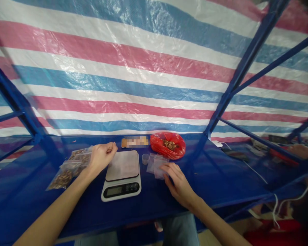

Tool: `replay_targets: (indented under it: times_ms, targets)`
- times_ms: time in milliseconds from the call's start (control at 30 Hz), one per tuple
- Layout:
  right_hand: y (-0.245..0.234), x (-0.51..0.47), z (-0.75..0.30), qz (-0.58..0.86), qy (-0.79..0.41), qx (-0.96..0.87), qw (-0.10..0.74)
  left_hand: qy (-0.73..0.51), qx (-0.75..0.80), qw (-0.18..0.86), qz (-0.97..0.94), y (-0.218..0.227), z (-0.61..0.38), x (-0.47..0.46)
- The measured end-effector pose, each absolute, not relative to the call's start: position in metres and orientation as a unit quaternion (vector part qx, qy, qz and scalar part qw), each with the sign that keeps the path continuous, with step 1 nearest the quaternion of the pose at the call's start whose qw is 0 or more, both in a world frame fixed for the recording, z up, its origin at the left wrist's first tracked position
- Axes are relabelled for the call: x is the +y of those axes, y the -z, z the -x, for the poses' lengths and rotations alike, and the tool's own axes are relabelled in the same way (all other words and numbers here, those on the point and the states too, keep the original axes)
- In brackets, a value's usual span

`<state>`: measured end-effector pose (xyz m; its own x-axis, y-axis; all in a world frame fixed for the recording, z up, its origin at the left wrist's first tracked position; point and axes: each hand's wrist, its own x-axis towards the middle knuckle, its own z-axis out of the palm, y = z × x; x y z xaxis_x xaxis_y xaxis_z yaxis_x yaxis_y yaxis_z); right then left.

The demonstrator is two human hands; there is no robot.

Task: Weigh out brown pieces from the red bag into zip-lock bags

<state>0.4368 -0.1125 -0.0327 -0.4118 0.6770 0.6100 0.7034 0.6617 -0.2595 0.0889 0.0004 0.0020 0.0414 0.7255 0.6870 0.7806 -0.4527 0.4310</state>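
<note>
A white kitchen scale point(122, 175) with a steel platform sits on the blue table point(92, 208) in front of me. My left hand point(102, 155) hovers at the scale's far left corner, fingers curled into a loose fist; whether it holds anything is hidden. My right hand point(176, 180) rests on the table right of the scale, fingertips pinching the edge of a small stack of clear empty bags point(157, 164). A tiny clear cup point(145, 158) stands between the scale and those bags. Behind them lies a red plastic bag point(168, 145) opened around brown pieces.
Several filled clear bags point(70, 167) lie left of the scale. A flat tan object point(134, 141) lies behind the scale. Blue metal frame bars point(227, 92) rise on both sides before a striped tarp point(133, 68). Cables and dark devices point(231, 152) lie at the right.
</note>
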Motion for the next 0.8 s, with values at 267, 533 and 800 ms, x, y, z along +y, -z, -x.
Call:
replay_targets:
  times_ms: [267,533,800]
  targets:
    - [-0.038,-0.052,-0.398,0.327,0.008,-0.839,0.435,0.479,-0.591,-0.013,0.649,-0.022,-0.036,0.024]
    - [-0.021,0.013,-0.4,0.407,-0.015,-0.752,0.519,0.382,-0.646,0.009,0.661,-0.016,0.009,0.016]
    - [0.013,0.017,-0.424,0.465,-0.034,-0.708,0.53,0.214,-0.56,-0.129,0.79,0.009,0.055,0.031]
